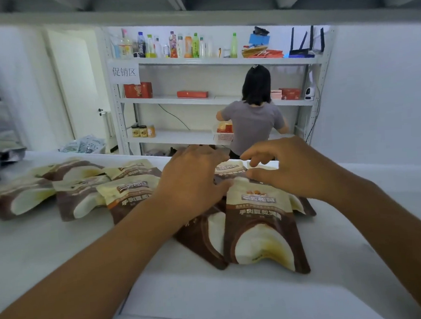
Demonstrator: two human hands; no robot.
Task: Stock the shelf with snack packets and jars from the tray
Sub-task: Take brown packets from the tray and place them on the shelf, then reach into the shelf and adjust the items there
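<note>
Left forearm (100, 266) and right forearm (383, 222), both bare, reach from the near corners and converge toward the far centre. Left hand (193, 180): palm down, fingers extended away, thumb pointing right. Right hand (287, 169): palm down, fingers (251, 154) loosely bent (not closed), thumb pointing left, its tip near the left thumb.

Cool, even indoor light is brightest on the back shelf (217, 61) beyond the left hand (193, 178) and right hand (287, 171), shadows faint, everything slightly soft, edges bowed.
</note>
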